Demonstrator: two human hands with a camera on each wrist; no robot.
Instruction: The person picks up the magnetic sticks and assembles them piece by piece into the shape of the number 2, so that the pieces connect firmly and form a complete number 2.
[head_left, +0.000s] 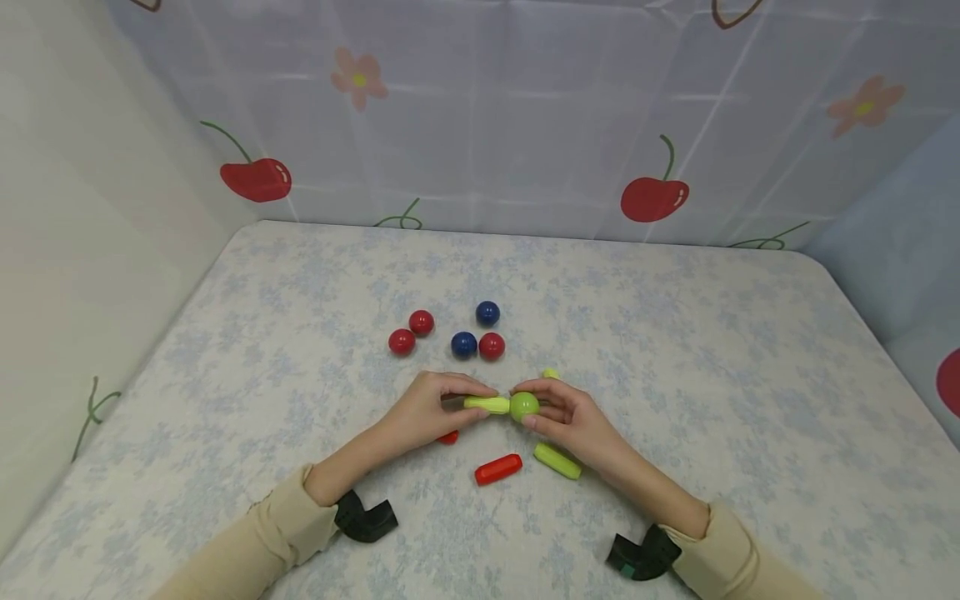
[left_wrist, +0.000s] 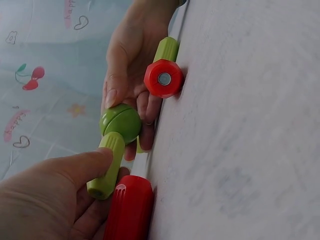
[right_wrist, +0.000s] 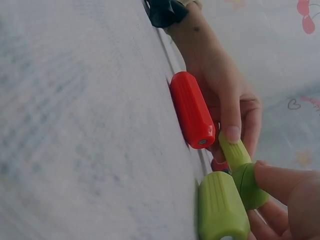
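Note:
Between thumb and fingers, my left hand (head_left: 426, 408) pinches a yellow-green ribbed rod (head_left: 486, 405). My right hand (head_left: 576, 419) holds a green ball (head_left: 525, 407) against the rod's right end; the left wrist view shows a groove around the ball (left_wrist: 121, 123). Both pieces are above the table. Below the hands lie a red rod (head_left: 498, 469), with a round metal disc in its end, and another yellow-green rod (head_left: 557, 461). A second red rod (head_left: 448, 437) is partly hidden by my left hand. Behind my right fingers peeks a yellow-green piece (head_left: 551, 373), mostly hidden.
Beyond the hands sit several loose balls: a red pair (head_left: 402, 342) at the left, a blue ball (head_left: 463, 345) beside a red ball (head_left: 491, 346), and another blue ball (head_left: 487, 313) farther back. A patterned cloth covers the table (head_left: 675, 333). Printed curtains (head_left: 480, 125) stand behind it.

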